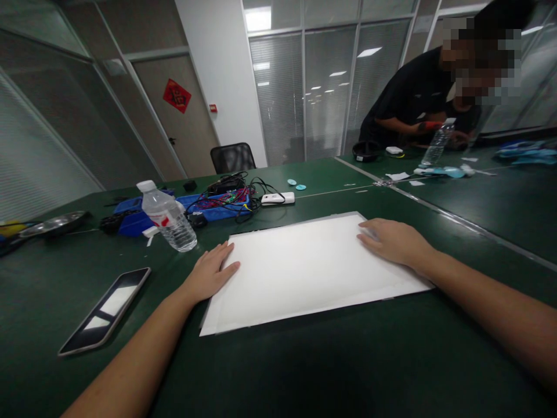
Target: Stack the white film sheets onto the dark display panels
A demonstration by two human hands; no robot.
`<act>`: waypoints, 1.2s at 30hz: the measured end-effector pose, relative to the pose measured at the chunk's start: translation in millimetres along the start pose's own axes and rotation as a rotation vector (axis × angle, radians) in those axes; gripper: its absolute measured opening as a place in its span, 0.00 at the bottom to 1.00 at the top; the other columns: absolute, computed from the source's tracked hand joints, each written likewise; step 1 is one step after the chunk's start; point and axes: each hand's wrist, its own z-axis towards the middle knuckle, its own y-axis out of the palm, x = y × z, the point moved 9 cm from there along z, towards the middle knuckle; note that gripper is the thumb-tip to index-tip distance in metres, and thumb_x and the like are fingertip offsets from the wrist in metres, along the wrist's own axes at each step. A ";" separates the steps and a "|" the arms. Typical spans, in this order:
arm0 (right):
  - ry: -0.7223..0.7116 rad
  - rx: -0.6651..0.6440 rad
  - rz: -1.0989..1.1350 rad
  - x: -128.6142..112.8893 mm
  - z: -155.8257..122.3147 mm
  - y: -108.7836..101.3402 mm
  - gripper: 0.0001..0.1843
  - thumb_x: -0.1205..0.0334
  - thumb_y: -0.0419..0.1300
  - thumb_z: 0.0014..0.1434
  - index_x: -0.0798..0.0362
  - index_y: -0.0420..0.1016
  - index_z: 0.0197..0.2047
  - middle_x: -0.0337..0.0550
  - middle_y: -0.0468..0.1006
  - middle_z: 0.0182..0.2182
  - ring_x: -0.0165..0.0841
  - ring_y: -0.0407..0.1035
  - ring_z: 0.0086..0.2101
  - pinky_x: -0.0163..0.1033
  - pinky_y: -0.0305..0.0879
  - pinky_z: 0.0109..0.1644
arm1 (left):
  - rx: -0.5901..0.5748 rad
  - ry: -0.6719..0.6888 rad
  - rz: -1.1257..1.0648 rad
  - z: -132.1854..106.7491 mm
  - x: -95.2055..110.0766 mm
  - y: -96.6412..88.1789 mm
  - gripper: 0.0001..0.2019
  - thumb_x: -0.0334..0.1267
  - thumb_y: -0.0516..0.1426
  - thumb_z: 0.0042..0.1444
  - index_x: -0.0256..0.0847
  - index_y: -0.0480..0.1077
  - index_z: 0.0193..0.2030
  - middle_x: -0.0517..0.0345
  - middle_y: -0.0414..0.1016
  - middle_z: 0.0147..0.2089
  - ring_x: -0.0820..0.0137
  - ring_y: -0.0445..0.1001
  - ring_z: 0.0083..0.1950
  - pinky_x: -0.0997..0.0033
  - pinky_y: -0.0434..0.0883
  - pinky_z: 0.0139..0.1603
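Hiding one corner of sheet (304, 270): right hand (394, 241).

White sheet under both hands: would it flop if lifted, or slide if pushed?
Probably floppy: the white sheet looks thin and lies flat on the table. Likely light, so it may slide; the left hand and right hand rest flat on its ends.

The room is dimly lit from ceiling panels (257, 18), whose reflections are repeated in the glass partitions (331, 87). The white sheet (304, 270) is rendered as the brightest area, almost blown out, with little surface detail kept. A patch of glare is seen on the phone (107, 310) screen. The dark green desk (304, 371) is underexposed, and a soft shadow is cast over its near part. Straight lines are bent toward the edges by the wide lens.
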 end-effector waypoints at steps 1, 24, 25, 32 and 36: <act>-0.013 0.010 0.005 -1.0 0.2 -0.4 0.33 0.41 0.47 0.71 0.53 0.74 0.66 0.54 0.75 0.61 0.50 0.74 0.53 0.57 0.73 0.57 | -0.004 -0.007 0.003 -0.1 -0.1 0.0 0.41 0.64 0.46 0.67 0.38 0.59 0.77 0.42 0.57 0.79 0.49 0.55 0.80 0.41 0.54 0.77; 0.047 0.015 -0.002 5.2 0.4 -2.9 0.31 0.41 0.48 0.70 0.51 0.81 0.59 0.52 0.81 0.55 0.52 0.77 0.49 0.58 0.74 0.51 | -0.069 -0.025 0.016 -4.8 8.2 -1.4 0.38 0.59 0.42 0.70 0.36 0.56 0.78 0.36 0.50 0.81 0.48 0.48 0.81 0.36 0.50 0.77; 0.049 0.021 -0.006 5.3 0.3 -3.8 0.31 0.41 0.48 0.70 0.51 0.81 0.59 0.53 0.81 0.54 0.52 0.77 0.48 0.57 0.74 0.51 | -0.076 -0.044 0.025 -6.7 13.3 -4.4 0.39 0.62 0.42 0.69 0.38 0.57 0.78 0.36 0.47 0.81 0.44 0.47 0.81 0.31 0.49 0.76; 0.121 -0.032 -0.015 5.1 0.3 -6.4 0.30 0.39 0.49 0.68 0.48 0.84 0.54 0.53 0.84 0.44 0.48 0.78 0.40 0.55 0.74 0.48 | -0.293 0.153 0.006 -29.4 75.5 -15.8 0.63 0.76 0.63 0.44 0.52 0.45 0.82 0.38 0.30 0.83 0.32 0.31 0.80 0.18 0.45 0.71; 0.123 -0.044 -0.033 2.7 0.5 -7.4 0.30 0.39 0.49 0.69 0.48 0.84 0.54 0.53 0.84 0.43 0.49 0.78 0.40 0.56 0.74 0.47 | -0.358 0.307 -0.011 -45.1 99.3 -17.5 0.72 0.73 0.71 0.31 0.56 0.44 0.81 0.39 0.32 0.83 0.29 0.32 0.80 0.15 0.46 0.69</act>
